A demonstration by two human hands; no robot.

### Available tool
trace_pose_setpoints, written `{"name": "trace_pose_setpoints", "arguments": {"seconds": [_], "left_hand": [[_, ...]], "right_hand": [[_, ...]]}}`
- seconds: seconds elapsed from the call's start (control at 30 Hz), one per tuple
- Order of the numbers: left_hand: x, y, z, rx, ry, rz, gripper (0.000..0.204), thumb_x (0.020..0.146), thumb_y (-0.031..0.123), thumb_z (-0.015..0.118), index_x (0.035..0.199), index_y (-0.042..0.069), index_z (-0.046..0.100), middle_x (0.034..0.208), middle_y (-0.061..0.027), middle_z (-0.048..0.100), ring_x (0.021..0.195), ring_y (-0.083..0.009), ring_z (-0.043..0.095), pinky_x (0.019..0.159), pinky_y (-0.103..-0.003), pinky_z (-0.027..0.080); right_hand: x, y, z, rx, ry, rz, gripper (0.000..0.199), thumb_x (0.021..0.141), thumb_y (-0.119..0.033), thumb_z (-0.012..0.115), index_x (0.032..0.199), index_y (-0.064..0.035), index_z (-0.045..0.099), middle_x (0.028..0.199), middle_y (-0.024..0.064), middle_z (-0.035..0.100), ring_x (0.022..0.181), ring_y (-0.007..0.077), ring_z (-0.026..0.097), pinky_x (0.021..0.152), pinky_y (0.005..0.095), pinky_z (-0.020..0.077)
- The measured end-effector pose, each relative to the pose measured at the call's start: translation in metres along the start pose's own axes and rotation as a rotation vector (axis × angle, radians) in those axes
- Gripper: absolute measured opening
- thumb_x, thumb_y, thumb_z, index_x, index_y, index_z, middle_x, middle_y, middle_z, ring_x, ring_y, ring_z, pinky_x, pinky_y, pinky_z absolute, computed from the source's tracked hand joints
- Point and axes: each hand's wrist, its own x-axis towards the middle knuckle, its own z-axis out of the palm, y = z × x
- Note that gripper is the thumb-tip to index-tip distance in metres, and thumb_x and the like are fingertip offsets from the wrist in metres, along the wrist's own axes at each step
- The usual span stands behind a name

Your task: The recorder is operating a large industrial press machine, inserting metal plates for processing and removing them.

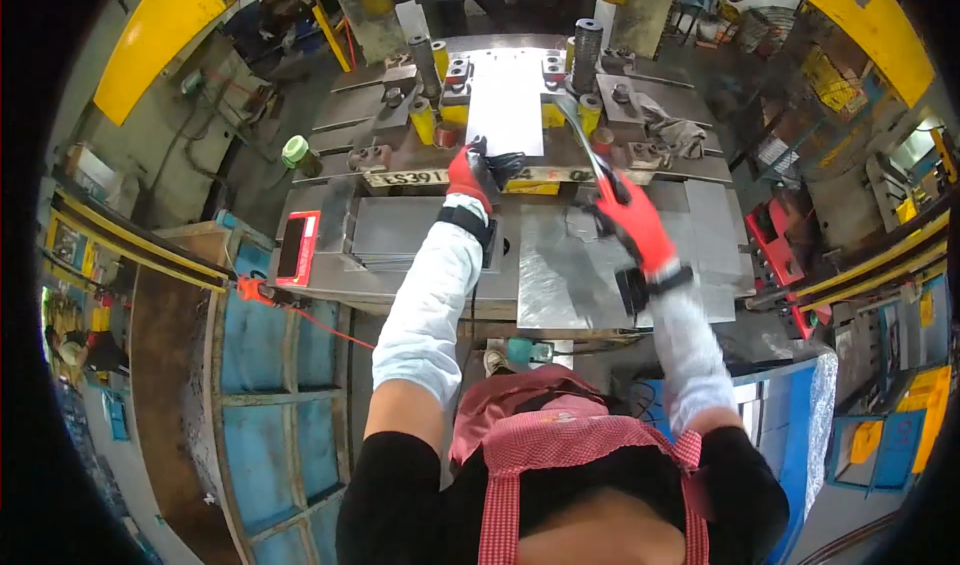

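Observation:
My left hand [476, 177], in a red and black glove, is closed at the near edge of a bright flat metal sheet [505, 110]. The sheet lies in the press die, between two upright guide posts. My right hand [632, 217], gloved the same way, grips a long metal hand tool [583, 137] with red on its handle; its jaw type is hard to make out. The tool's far end reaches toward the right side of the die. Below the right hand lies a wide shiny metal plate [560, 290]. A stack of grey sheets [400, 227] sits left of my left wrist.
Ribbed guide posts [586, 55] and yellow blocks [422, 122] stand around the die. A red-framed dark panel [296, 249] and a green-lidded jar [296, 151] are at the left. A crumpled rag [675, 130] lies at the right. Yellow press frame parts [165, 30] arch overhead.

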Motion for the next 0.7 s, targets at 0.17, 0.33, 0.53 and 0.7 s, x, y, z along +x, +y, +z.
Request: {"name": "trace_pose_setpoints", "arguments": {"seconds": [0.17, 0.33, 0.53, 0.7], "left_hand": [[0.009, -0.003, 0.006, 0.004, -0.012, -0.065, 0.028, 0.086, 0.023, 0.047, 0.105, 0.003, 0.051, 0.09, -0.0136, 0.061, 0.072, -0.026, 0.062, 0.061, -0.036, 0.054], [0.019, -0.021, 0.02, -0.053, -0.024, -0.054, 0.025, 0.085, 0.027, 0.049, 0.095, 0.004, 0.052, 0.08, -0.0116, 0.06, 0.066, -0.0271, 0.061, 0.059, -0.039, 0.053], [0.005, -0.001, -0.008, 0.03, -0.035, -0.062, 0.031, 0.087, 0.024, 0.047, 0.108, 0.002, 0.047, 0.09, -0.0164, 0.06, 0.075, -0.0313, 0.061, 0.065, -0.038, 0.054], [0.008, -0.001, -0.012, -0.034, -0.176, -0.092, 0.032, 0.087, 0.028, 0.046, 0.11, 0.006, 0.048, 0.096, -0.0144, 0.058, 0.077, -0.0298, 0.06, 0.068, -0.039, 0.052]], "right_hand": [[0.154, -0.025, 0.025, 0.31, -0.135, 0.229, 0.019, 0.074, -0.022, 0.062, 0.087, -0.0072, 0.061, 0.072, -0.0003, 0.058, 0.059, 0.0088, 0.051, 0.05, 0.0257, 0.0408], [0.196, -0.003, -0.009, 0.187, -0.092, 0.159, 0.013, 0.078, -0.021, 0.059, 0.078, -0.0093, 0.063, 0.063, -0.0019, 0.054, 0.053, 0.0089, 0.046, 0.049, 0.0235, 0.0355], [0.016, -0.031, -0.022, -0.166, 0.009, -0.121, 0.018, 0.082, -0.013, 0.053, 0.097, -0.0025, 0.057, 0.083, 0.0065, 0.057, 0.066, 0.0135, 0.052, 0.056, 0.0252, 0.0413], [-0.103, 0.05, -0.053, 0.263, 0.147, 0.308, 0.043, 0.079, -0.016, 0.053, 0.118, -0.0042, 0.041, 0.081, 0.0073, 0.058, 0.053, 0.0092, 0.048, 0.047, 0.0218, 0.0387]]}}
